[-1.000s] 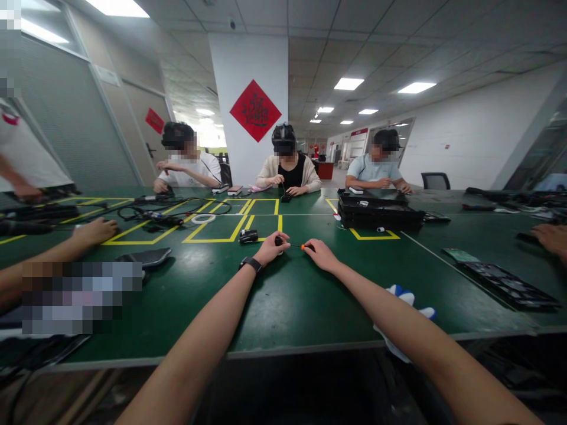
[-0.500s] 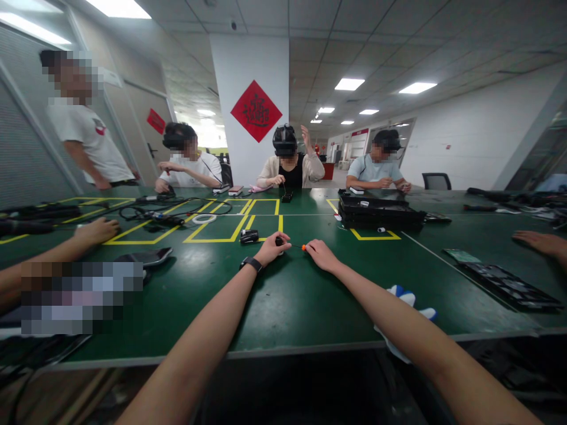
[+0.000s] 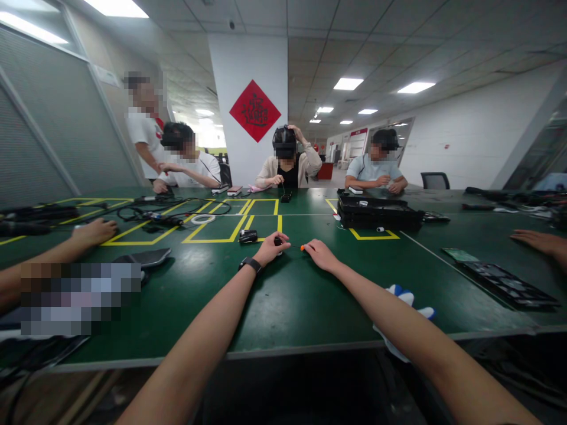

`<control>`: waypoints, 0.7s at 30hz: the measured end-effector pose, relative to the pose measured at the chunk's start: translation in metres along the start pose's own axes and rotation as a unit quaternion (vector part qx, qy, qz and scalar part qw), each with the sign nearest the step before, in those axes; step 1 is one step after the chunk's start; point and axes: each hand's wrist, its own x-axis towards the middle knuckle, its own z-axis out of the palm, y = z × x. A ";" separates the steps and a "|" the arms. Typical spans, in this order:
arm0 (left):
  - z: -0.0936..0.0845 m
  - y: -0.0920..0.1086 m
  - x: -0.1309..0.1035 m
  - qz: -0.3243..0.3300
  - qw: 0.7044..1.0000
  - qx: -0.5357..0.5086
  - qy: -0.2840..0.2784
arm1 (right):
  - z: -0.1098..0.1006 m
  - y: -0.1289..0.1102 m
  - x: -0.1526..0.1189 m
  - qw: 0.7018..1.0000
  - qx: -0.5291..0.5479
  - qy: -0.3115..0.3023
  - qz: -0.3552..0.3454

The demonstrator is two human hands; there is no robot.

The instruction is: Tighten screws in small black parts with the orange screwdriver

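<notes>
My left hand (image 3: 270,249), with a black watch (image 3: 251,264) on the wrist, is closed around a small black part (image 3: 277,241) whose kind I cannot make out. Opposite it, the fingers of my right hand (image 3: 321,255) pinch a small screwdriver by its orange handle (image 3: 303,248). The thin shaft points left toward the black part; whether the tip touches it is too small to see. Just left of my left hand lies a black cylindrical object (image 3: 248,236). A white and blue glove (image 3: 401,295) lies partly under my right forearm.
The green table (image 3: 283,319) has yellow tape outlines. A black tray-like case (image 3: 378,211) stands beyond my right hand, a black panel (image 3: 509,283) lies at right, and cables (image 3: 163,209) and a white ring (image 3: 203,219) at left. Co-workers' hands rest at both sides (image 3: 95,232).
My hands and the screwdriver hold nearly the same place. Across the table, a person's raised hand has come down onto their headset, and a standing person at left has moved right.
</notes>
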 end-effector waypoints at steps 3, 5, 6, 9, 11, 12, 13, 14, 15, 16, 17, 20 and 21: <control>0.000 -0.001 0.000 0.000 1.000 -0.006 -0.003 | -0.001 0.000 0.000 1.000 -0.009 -0.006 -0.011; 0.000 -0.002 0.000 -0.003 1.000 -0.015 -0.002 | -0.001 0.000 -0.001 1.000 -0.001 0.001 -0.020; 0.000 -0.002 0.001 -0.008 1.000 -0.024 -0.002 | -0.001 0.000 -0.002 1.000 0.005 0.006 -0.023; 0.001 -0.002 0.002 -0.031 0.997 -0.073 -0.010 | 0.001 0.000 -0.004 0.999 0.022 0.017 -0.018; 0.002 -0.002 0.002 -0.040 0.992 -0.115 -0.014 | 0.001 -0.001 -0.004 0.999 0.028 0.018 -0.006; 0.002 -0.002 0.003 -0.042 0.990 -0.134 -0.012 | 0.001 -0.001 -0.004 0.999 0.030 0.019 -0.001; 0.002 -0.003 0.003 -0.045 0.988 -0.150 -0.010 | 0.001 -0.002 -0.003 0.999 0.030 0.021 0.003; 0.002 -0.003 0.003 -0.049 0.986 -0.162 -0.006 | 0.001 -0.003 -0.003 0.999 0.027 0.023 0.005; 0.002 -0.004 0.004 -0.054 0.984 -0.172 -0.004 | 0.000 -0.003 -0.002 0.999 0.021 0.023 0.005; 0.002 -0.005 0.004 -0.058 0.982 -0.179 -0.003 | -0.001 -0.003 -0.001 1.000 0.011 0.022 0.004; 0.002 -0.006 0.004 -0.061 0.981 -0.182 -0.003 | -0.001 -0.004 -0.001 1.000 0.001 0.018 0.002; 0.001 -0.008 0.005 -0.066 0.981 -0.183 -0.007 | -0.003 -0.003 0.000 1.000 -0.017 0.013 -0.009; 0.001 -0.008 0.005 -0.067 0.981 -0.184 -0.007 | -0.003 -0.003 0.000 1.000 -0.016 0.016 -0.013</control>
